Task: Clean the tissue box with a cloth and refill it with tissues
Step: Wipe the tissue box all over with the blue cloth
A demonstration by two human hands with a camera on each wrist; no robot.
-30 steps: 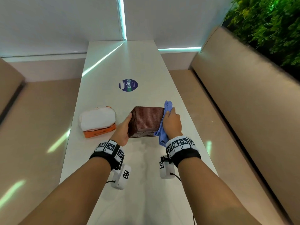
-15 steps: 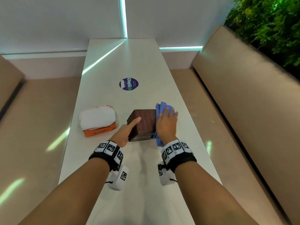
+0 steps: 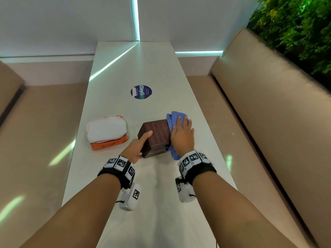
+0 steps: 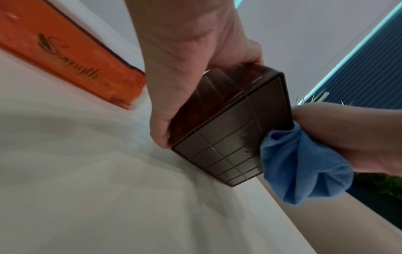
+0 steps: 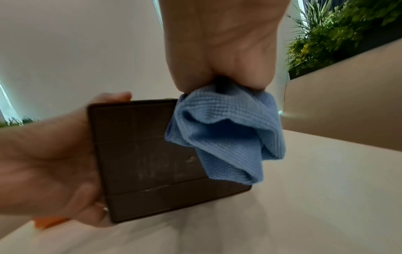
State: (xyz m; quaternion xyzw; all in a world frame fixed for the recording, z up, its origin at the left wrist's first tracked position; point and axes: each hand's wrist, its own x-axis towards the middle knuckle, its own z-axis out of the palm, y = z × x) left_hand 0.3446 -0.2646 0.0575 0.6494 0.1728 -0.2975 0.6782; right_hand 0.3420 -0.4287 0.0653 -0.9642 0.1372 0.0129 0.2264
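Note:
The brown ribbed tissue box (image 3: 155, 136) lies tipped on the white table (image 3: 157, 203), its gridded base (image 4: 224, 151) turned toward me. My left hand (image 3: 137, 146) grips its left side, thumb on top and fingers round the lower edge (image 4: 165, 134). My right hand (image 3: 181, 135) lies flat on the blue cloth (image 3: 172, 117) and presses it against the box's right side. A bunched end of the cloth (image 5: 228, 135) hangs below the right palm (image 5: 224, 51). A white tissue pack in orange wrapping (image 3: 107, 134) lies left of the box.
A round blue sticker (image 3: 141, 92) sits farther up the narrow table. Beige benches (image 3: 259, 122) run along both long sides, with green plants (image 3: 295, 29) above the right one. A white wall closes off the far end.
My right hand has gone from curled round the cloth to flat on it, sliding forward along the box's right side. The left thumb has come up onto the box's top.

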